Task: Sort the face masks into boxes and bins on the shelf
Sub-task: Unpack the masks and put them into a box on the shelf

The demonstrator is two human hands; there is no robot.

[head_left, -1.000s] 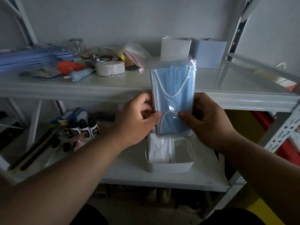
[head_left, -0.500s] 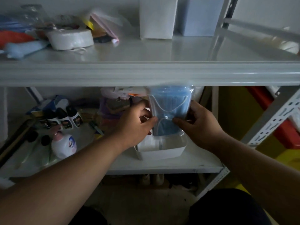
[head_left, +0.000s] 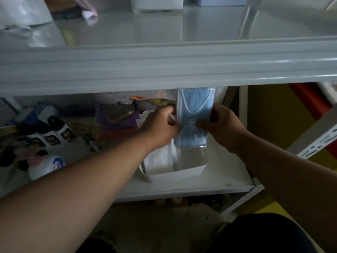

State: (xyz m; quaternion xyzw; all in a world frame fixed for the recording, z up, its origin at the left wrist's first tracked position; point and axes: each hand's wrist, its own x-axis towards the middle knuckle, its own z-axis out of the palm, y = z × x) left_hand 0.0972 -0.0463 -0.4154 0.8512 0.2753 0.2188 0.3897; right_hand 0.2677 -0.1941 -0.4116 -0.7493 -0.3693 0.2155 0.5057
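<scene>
A clear plastic pack of blue face masks (head_left: pixel 195 114) stands upright under the upper shelf, its lower end just above an open white box (head_left: pixel 175 173) on the lower shelf. My left hand (head_left: pixel 160 127) pinches the pack's left edge and my right hand (head_left: pixel 221 125) pinches its right edge, thumbs on the front. White masks (head_left: pixel 160 157) lie in the left part of the box. The pack's top is hidden behind the upper shelf's front edge.
The grey upper shelf (head_left: pixel 164 70) spans the view, with white boxes (head_left: pixel 156 3) at its back. On the lower shelf (head_left: pixel 218 183), left of the box, stand small dark bottles (head_left: pixel 52 132), a white bottle (head_left: pixel 45 164) and purple clutter (head_left: pixel 116 114). A perforated upright (head_left: pixel 313 143) rises at right.
Both hands have brought the mask pack down from in front of the upper shelf to under it, close over the white box. The view has tilted down and nearer.
</scene>
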